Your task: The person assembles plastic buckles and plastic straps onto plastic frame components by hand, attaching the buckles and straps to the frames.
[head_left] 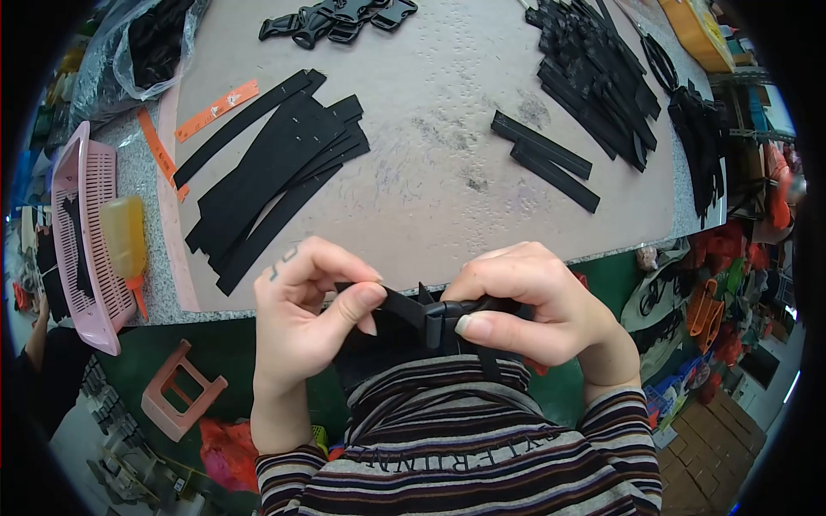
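Note:
Close to my body, at the table's near edge, my left hand point(305, 314) pinches a black webbing strap point(402, 304) between thumb and forefinger. The strap runs right into a black plastic buckle point(436, 323). My right hand point(546, 301) grips the buckle's right side, thumb in front and fingers curled behind it. More black webbing hangs below the buckle, dark against the striped shirt point(447, 430), and part of it is hidden by my right hand.
On the table point(422, 206) lie stacked black straps point(275, 163), two loose strips point(546, 163), a pile of strap pieces point(598, 77) and several buckles point(344, 19). Orange tapes point(217, 109), a yellow bottle point(124, 236) and a pink basket point(99, 258) are left; scissors point(658, 62) right.

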Motion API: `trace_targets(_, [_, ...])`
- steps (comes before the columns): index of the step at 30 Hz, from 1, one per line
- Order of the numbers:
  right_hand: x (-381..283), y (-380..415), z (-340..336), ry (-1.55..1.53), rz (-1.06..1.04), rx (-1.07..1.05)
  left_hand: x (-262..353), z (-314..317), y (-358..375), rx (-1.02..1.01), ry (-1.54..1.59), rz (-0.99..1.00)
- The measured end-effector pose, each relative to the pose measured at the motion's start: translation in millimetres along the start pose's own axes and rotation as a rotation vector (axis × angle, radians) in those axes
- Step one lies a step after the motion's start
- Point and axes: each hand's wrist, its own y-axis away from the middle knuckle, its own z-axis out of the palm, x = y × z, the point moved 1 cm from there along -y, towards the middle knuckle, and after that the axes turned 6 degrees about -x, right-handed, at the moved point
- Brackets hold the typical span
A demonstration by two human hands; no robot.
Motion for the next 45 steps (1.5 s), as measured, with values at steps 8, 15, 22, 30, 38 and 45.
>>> trace_targets(8, [0,0,1,-0.016,0.030,0.015,-1,-4,1,0.035,-0.080,0.008])
trace_targets(15, [8,-1,9,-0.068,-0.027,0.128,-6,-2,0,0.031,-0.080,-0.122])
trace_targets(22, [12,-4,6,0.192,-0.202,0.113,5,-9,5,0.143,-0.305,0.078])
trace_targets(30, [1,-1,4,0.235,-0.075,0.057,14,-7,-4,-0.240,-0.379,0.057])
trace_targets(38, [5,-1,-2,0.315,-0.215,0.015,15,4,-6,-0.104,-0.492,0.228])
trace_targets(45, [13,-2,-11,0.260,-0.286,-0.172,24,10,-3,-0.104,-0.641,0.411])
